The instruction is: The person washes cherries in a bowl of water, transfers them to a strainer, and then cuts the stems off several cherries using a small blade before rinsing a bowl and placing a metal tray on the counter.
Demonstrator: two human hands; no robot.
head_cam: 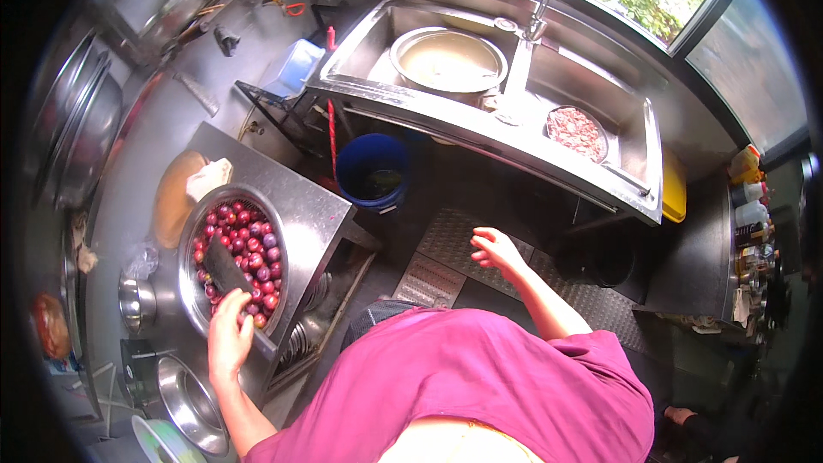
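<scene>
My left hand (pixel 229 337) is at the near side of a metal colander (pixel 184 270) full of red and purple plums (pixel 254 243). Its fingers and thumb are on a cleaver (pixel 225 267), where the dark blade meets the handle. The blade lies over the plums, and the handle points towards me past the colander's rim. My right hand (pixel 495 249) hangs in the air over the floor mats, fingers loosely bent and apart, holding nothing. The colander stands on a dark counter (pixel 302 206), beside a round wooden board (pixel 172 199) with a white cloth (pixel 209 179) at its edge.
Ahead, a steel double sink (pixel 418 106) holds a large pot of cloudy liquid (pixel 450 61) and a bowl of chopped meat (pixel 574 132). A blue bucket (pixel 373 164) stands below. Steel bowls (pixel 193 405) are at lower left. Another person's hand (pixel 680 415) shows at lower right.
</scene>
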